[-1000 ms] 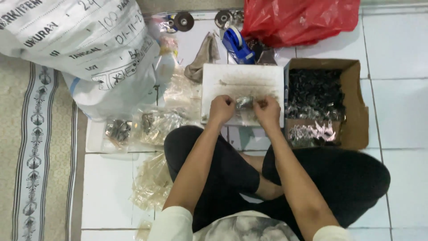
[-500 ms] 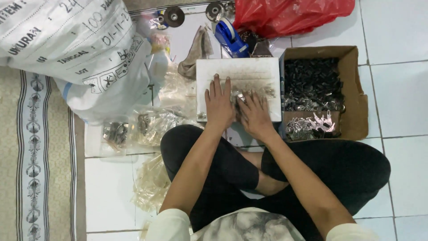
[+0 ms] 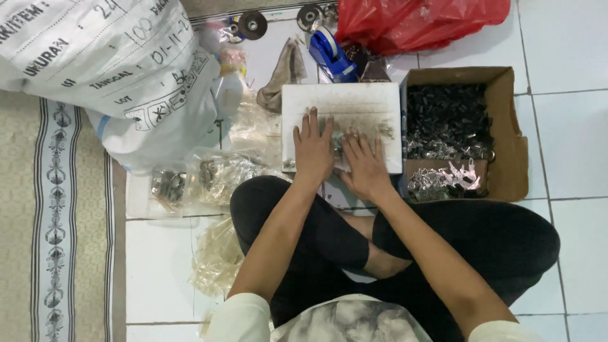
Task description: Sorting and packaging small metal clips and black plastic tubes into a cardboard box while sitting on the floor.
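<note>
— Where are the hands?
— Left hand [image 3: 313,151] and right hand [image 3: 363,166] lie flat, fingers spread, gripping nothing, on the white board [image 3: 342,101].
— Around it?
— Cardboard box [image 3: 516,136] of metal parts just right; white sack [image 3: 107,63] left; red bag [image 3: 418,22] beyond.

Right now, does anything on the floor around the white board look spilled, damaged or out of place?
Nothing stands out. Both hands, left and right, lie flat on the white rectangular board. The small dark metal parts are inside the brown cardboard box.
</note>
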